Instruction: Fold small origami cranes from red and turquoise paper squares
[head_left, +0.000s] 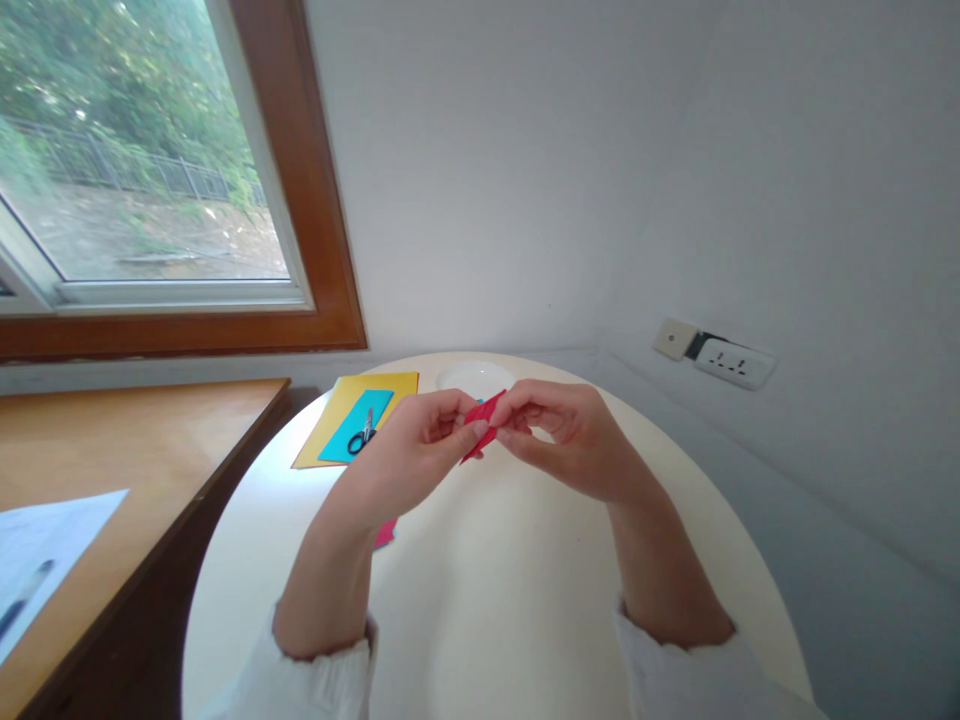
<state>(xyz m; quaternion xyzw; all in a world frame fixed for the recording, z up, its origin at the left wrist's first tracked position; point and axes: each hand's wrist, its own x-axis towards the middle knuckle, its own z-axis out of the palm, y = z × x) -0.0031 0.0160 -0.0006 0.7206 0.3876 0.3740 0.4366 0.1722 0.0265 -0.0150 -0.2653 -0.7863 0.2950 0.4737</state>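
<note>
A round white table [487,600] is filling the middle of the view, sitting beside a wooden desk [135,440], and a yellow sheet [322,445] is lying near its far edge with a blue sheet [375,402] and small scissors [363,433] resting on top, next to a white dish [474,378]. Above the table, the person's left hand [416,440] and right hand [570,435] are meeting in the air, both closed, each pinching one end of a small folded red paper [484,425] between thumb and fingertips. A smaller red scrap [386,533] is peeking out on the table under the left wrist.
</note>
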